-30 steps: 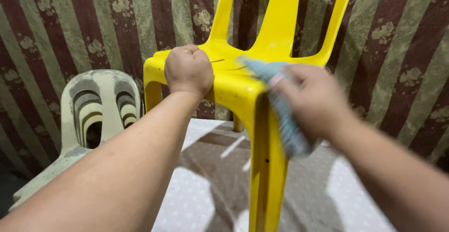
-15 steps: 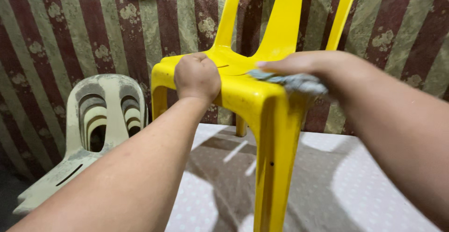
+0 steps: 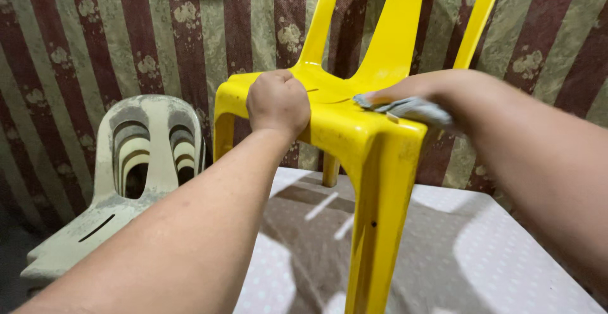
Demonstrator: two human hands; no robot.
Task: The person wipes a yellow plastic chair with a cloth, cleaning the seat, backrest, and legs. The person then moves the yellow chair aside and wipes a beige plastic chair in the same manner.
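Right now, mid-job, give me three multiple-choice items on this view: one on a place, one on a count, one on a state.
1. Where is the grey cloth?
A. on the yellow chair's seat
B. on the floor
C. draped over the pale chair

2. How many chairs are in view?
A. one
B. two
C. four

3. What is the left hand doing?
A. hanging free
B. holding a bottle
C. closed over the seat's front edge

Answers:
1 A: the right hand presses the cloth flat on the yellow chair, which stands on the dotted table.
2 B: the yellow chair and a dusty pale chair at the left.
3 C: its fist grips the seat rim.
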